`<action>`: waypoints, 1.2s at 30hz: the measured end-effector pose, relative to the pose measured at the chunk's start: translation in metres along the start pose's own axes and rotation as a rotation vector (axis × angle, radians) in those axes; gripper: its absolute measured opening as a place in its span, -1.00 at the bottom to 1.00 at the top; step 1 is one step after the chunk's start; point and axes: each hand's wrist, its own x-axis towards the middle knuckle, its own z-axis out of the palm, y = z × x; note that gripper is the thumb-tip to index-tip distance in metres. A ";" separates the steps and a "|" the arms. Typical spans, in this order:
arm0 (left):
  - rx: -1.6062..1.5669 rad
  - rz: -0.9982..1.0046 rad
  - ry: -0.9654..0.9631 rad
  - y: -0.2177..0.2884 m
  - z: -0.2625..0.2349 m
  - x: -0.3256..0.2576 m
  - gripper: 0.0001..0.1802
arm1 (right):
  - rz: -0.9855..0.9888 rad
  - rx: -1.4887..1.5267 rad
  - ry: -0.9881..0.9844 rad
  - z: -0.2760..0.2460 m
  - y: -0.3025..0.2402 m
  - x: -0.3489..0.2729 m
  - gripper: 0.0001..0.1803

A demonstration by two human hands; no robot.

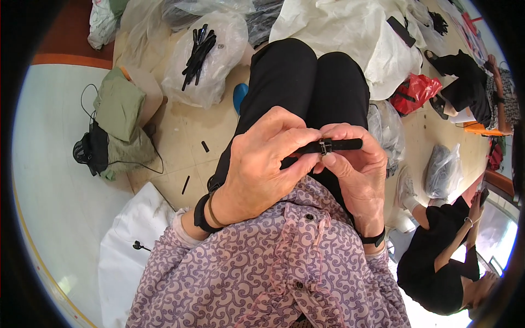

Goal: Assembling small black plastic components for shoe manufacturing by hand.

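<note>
Above my lap, both hands meet on a short black strap (348,144) with a small metal buckle (325,146) on it. My left hand (257,164) pinches the strap's left part between thumb and fingertips, just beside the buckle. From the other side, my right hand (361,175) closes on it, thumb against the buckle and fingers behind the strap's right end. Part of the strap's left end is hidden by my left fingers. Beneath my hands are my black trousers (284,71).
A bundle of black straps (199,54) lies on a clear plastic bag (224,71) at the far left. Two small black pieces lie on the tiled floor (169,180). A red bag (415,93) is at the right. Two people in black (437,268) sit at the right.
</note>
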 end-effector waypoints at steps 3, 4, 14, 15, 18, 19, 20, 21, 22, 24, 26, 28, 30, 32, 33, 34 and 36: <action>0.006 0.034 0.032 0.001 0.002 -0.001 -0.60 | 0.058 0.088 0.014 0.003 -0.002 -0.002 -0.62; 0.036 0.035 0.034 0.002 0.002 -0.001 -0.60 | 0.004 0.055 0.045 0.009 -0.003 -0.001 -0.63; -0.315 -0.285 -0.053 0.012 0.003 -0.003 -0.71 | -0.013 0.113 0.096 0.004 -0.003 -0.006 -0.76; -0.312 -0.286 -0.054 0.014 0.004 -0.003 -0.71 | -0.013 0.116 0.096 0.003 -0.003 -0.006 -0.76; -0.592 -0.561 0.006 0.020 0.006 -0.001 -0.76 | 0.027 0.184 0.076 0.002 -0.003 -0.005 -0.76; -0.575 -0.556 -0.015 0.022 0.005 -0.001 -0.77 | 0.001 0.149 0.087 0.003 -0.003 -0.005 -0.78; -0.558 -0.552 -0.035 0.022 0.005 0.000 -0.78 | -0.025 0.113 0.098 0.004 -0.004 -0.005 -0.80; -0.558 -0.553 -0.038 0.022 0.004 0.000 -0.78 | -0.025 0.114 0.100 0.004 -0.002 -0.005 -0.80; -0.491 -0.521 -0.053 0.022 0.004 0.001 -0.77 | -0.053 0.111 0.141 0.003 0.001 -0.005 -0.85; -0.424 -0.491 -0.072 0.022 0.003 0.001 -0.77 | -0.081 0.108 0.185 0.003 0.002 -0.005 -0.88; -0.453 -0.529 -0.077 0.024 0.003 0.002 -0.76 | 0.011 0.091 0.211 0.001 -0.002 -0.004 -0.87; -0.494 -0.571 -0.091 0.025 0.004 0.004 -0.75 | 0.008 0.079 0.221 0.001 -0.004 -0.003 -0.83; -0.535 -0.613 -0.105 0.025 0.004 0.005 -0.74 | 0.112 0.297 0.177 0.000 -0.004 0.000 -0.81; -0.548 -0.618 -0.099 0.025 0.004 0.005 -0.69 | 0.134 0.323 0.186 -0.001 -0.004 0.001 -0.80; -0.548 -0.618 -0.105 0.025 0.004 0.006 -0.69 | 0.157 0.348 0.193 -0.001 -0.004 0.001 -0.79; -0.569 -0.631 -0.102 0.025 0.004 0.006 -0.68 | 0.154 0.350 0.198 -0.002 -0.004 0.001 -0.79; -0.588 -0.644 -0.105 0.025 0.005 0.006 -0.66 | 0.143 0.392 0.188 -0.003 -0.004 0.000 -0.80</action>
